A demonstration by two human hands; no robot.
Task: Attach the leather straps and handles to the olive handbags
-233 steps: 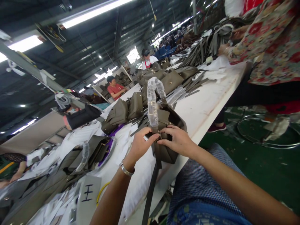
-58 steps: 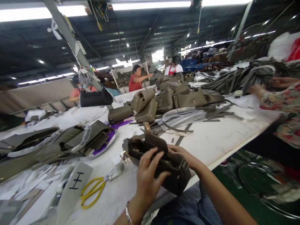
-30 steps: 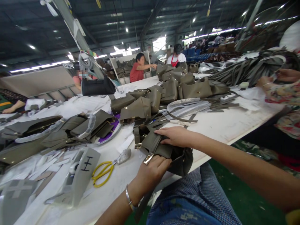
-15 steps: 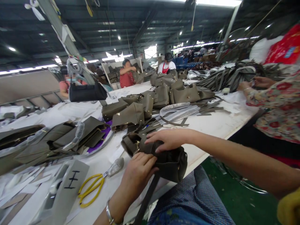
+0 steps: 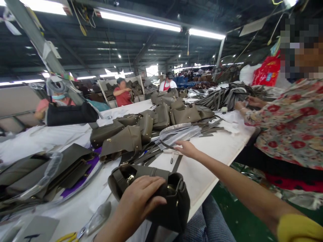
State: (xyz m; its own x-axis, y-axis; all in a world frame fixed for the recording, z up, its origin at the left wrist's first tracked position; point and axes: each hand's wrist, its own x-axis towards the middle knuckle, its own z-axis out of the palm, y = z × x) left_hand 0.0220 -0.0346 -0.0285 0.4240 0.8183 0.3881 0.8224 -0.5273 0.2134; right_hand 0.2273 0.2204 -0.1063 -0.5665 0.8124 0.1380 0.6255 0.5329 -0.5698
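A dark olive handbag [image 5: 174,208] lies tilted at the table's near edge, its mouth gaping and gold-coloured fittings showing inside. My left hand [image 5: 143,198] lies over its top edge, fingers and thumb gripping the bag. Farther forward, my right hand [image 5: 188,149] reaches out with its fingers stretched and slightly bent, over the end of a looped strap [image 5: 161,139] partly wrapped in clear plastic. Whether the fingertips touch the strap is hard to make out. Just below them lies a small black-and-white pen-like thing [image 5: 172,158].
Several olive bags [image 5: 122,143] are heaped mid-table, with more bags [image 5: 73,161] at left. Yellow-handled scissors [image 5: 69,237] lie at bottom left. A co-worker in a flowered sleeve [image 5: 262,112] handles dark straps [image 5: 224,97] at right. A slanted metal post [image 5: 30,37] stands at left.
My right hand has left the handbag and moved forward to the strap. My left hand stays on the bag, whose mouth shows more openly. The view has shifted right and tilted up.
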